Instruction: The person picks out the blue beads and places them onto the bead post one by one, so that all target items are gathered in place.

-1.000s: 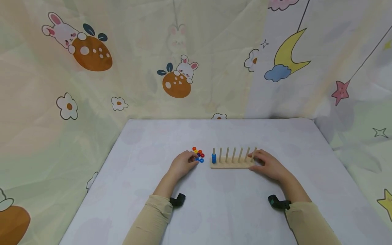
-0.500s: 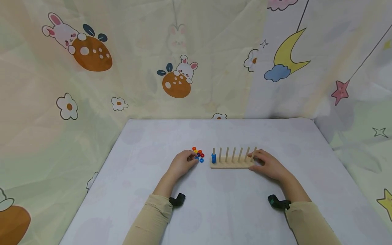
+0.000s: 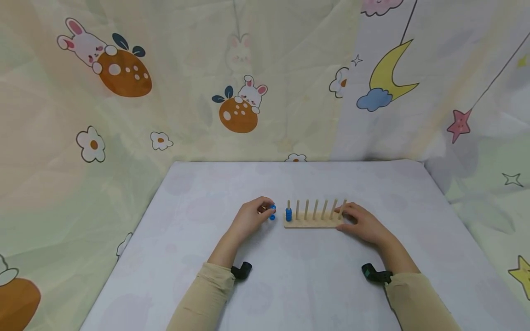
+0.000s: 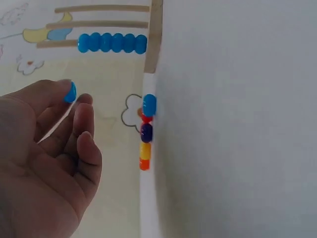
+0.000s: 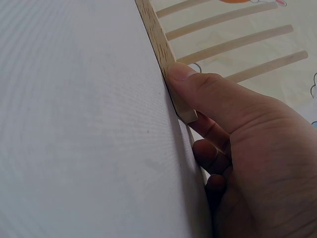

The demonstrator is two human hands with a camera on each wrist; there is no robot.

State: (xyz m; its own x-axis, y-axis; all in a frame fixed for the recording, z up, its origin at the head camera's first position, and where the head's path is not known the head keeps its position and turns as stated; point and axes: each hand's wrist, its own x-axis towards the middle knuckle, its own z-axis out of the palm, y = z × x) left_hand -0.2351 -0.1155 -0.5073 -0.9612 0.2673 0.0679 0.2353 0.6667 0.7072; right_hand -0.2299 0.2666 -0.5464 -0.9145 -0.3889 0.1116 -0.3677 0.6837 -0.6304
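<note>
A wooden peg board (image 3: 312, 222) stands on the table, with a row of upright pegs. Blue beads (image 3: 288, 214) are stacked on its leftmost peg; the left wrist view shows several of them (image 4: 113, 43). Between thumb and fingertip my left hand (image 3: 249, 218) pinches one blue bead (image 4: 71, 92), raised off the table just left of the board. My right hand (image 3: 364, 222) grips the board's right end, its thumb (image 5: 181, 73) lying along the front edge. Another blue bead (image 3: 272, 217) lies on the table beneath the left hand.
Loose beads in red, yellow, orange and dark purple (image 4: 146, 133) lie on the table left of the board; in the head view the left hand hides them. A patterned cloth (image 3: 290, 92) hangs behind the white table (image 3: 306, 285).
My left hand has lifted a blue bead from the loose beads and moved slightly up and right, covering the other colours. The right hand and the board have stayed in place.
</note>
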